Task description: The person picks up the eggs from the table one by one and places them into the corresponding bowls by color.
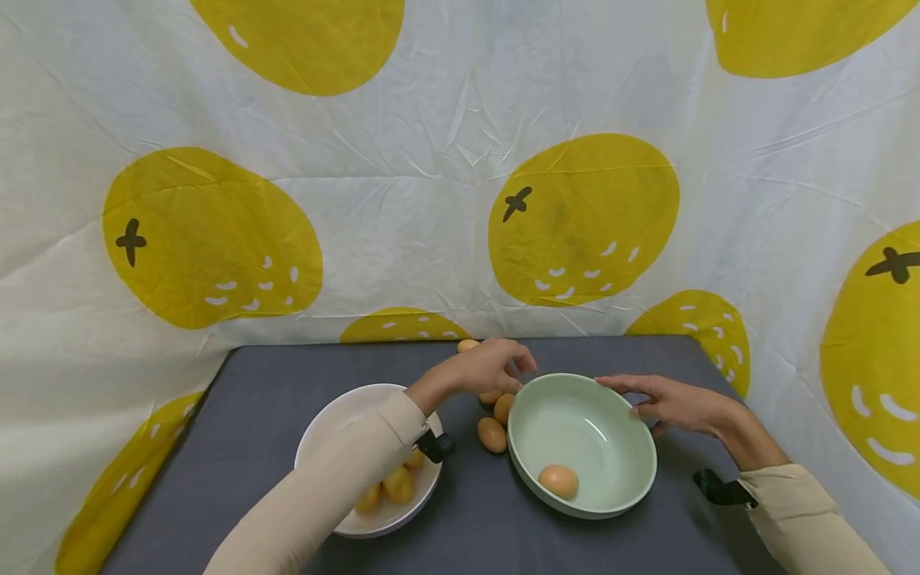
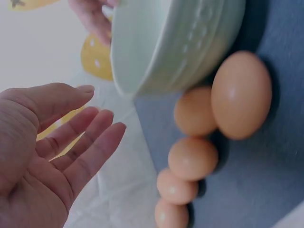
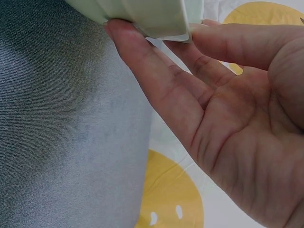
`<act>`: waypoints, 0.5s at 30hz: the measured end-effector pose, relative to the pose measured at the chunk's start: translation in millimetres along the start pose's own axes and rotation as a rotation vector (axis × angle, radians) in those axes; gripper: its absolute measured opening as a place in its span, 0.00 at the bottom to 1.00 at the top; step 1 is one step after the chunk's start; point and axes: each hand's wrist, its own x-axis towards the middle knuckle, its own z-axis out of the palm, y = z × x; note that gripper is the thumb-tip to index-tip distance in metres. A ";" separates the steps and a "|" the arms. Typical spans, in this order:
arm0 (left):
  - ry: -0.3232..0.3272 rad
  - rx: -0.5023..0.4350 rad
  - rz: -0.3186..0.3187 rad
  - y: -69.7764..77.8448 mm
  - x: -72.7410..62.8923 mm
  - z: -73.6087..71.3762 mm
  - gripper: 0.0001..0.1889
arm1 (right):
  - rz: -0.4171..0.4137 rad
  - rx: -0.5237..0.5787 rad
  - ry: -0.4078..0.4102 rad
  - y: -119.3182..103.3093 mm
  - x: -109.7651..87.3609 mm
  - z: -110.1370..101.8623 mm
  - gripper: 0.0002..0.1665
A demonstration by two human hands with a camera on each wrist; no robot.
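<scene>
A pale green bowl (image 1: pixel 582 447) holds one brown egg (image 1: pixel 558 481) at its near left side. At the bowl's right far rim, my right hand (image 1: pixel 676 403) pinches the edge, thumb on the rim and fingers against the outer wall, as the right wrist view shows. My left hand (image 1: pixel 496 367) hovers by the bowl's left rim with relaxed fingers and nothing in its grasp. Below and beside it, several brown eggs (image 1: pixel 492 435) lie in a row on the table; the left wrist view shows the nearest egg (image 2: pixel 241 95) close to the bowl's wall.
To the left stands a white bowl (image 1: pixel 316 435) with several yellowish rounded pieces (image 1: pixel 398 485), partly hidden under my left forearm. Both bowls are on a dark grey table (image 1: pixel 251 447). Behind it hangs a white cloth (image 1: pixel 402 239) printed with yellow fruit.
</scene>
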 end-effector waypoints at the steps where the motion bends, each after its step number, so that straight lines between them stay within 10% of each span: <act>1: 0.010 -0.009 -0.016 -2.8 0.4 -3.2 0.17 | -0.001 0.001 0.000 0.2 -0.2 0.0 0.39; 15: 0.054 0.028 -0.116 -50.6 5.9 -38.0 0.20 | -0.005 -0.012 0.007 -0.2 -1.6 0.8 0.38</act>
